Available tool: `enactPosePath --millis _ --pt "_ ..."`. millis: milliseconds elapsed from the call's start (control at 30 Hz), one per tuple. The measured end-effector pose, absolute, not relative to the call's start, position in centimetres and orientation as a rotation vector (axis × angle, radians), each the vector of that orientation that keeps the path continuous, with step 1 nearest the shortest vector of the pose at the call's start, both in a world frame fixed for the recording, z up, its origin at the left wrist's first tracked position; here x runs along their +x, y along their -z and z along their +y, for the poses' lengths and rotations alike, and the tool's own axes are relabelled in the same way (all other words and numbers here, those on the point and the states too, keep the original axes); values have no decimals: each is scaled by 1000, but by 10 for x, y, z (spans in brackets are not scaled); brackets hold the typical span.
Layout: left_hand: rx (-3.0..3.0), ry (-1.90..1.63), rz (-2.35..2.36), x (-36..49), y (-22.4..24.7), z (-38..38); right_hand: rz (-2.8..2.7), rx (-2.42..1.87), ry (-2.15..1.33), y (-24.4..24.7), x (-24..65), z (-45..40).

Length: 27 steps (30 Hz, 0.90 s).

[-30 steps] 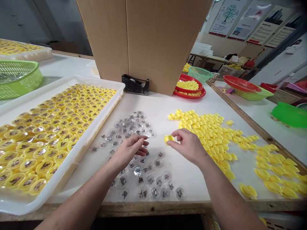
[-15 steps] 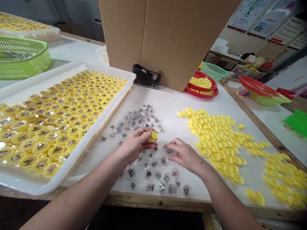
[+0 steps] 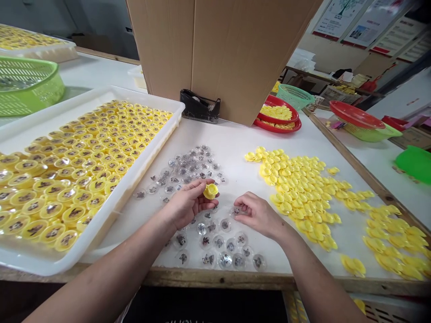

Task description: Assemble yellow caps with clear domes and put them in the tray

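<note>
My left hand [image 3: 189, 202] holds a small yellow plastic cup-shaped piece [image 3: 211, 191] on its fingers, hollow side up. To its right, the fingers of my right hand [image 3: 257, 213] pinch a clear round plastic cap [image 3: 236, 210] with a small dark picture on it, just above the table. Many similar clear caps [image 3: 230, 245] lie loose below and behind both hands. A spread of yellow pieces [image 3: 303, 193] covers the table right of my right hand. At left, a white tray [image 3: 84, 244] holds rows of yellow cups topped with pictured caps.
A tall cardboard box [image 3: 215, 54] stands at the back, with a black tape dispenser [image 3: 200, 106] before it. Red plates [image 3: 283, 125] with yellow pieces and a teal basket [image 3: 295, 95] are behind right. A green basket [image 3: 30, 89] stands far left. The wooden table edge [image 3: 222, 279] runs in front.
My right fingers have closed on a clear cap. The yellow piece in my left hand has turned so its hollow faces up more. The view has shifted slightly.
</note>
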<state>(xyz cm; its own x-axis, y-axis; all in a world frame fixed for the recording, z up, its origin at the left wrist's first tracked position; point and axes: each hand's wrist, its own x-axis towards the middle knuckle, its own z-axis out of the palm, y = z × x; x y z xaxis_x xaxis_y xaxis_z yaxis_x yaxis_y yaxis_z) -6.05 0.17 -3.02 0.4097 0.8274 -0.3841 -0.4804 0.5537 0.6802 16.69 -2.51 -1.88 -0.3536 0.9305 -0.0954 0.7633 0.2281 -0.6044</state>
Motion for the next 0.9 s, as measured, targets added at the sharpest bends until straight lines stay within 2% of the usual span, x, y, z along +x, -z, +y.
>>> enactPosePath --millis 233,400,900 --pt "544 -787 688 -56 32 -5 -2003 -1264 -856 -5 153 -32" --pt "583 -691 591 -52 32 -11 -2048 -1102 -758 -14 139 -30" --pt "593 -663 601 -50 35 -11 -2243 -1258 -798 -27 131 -28"
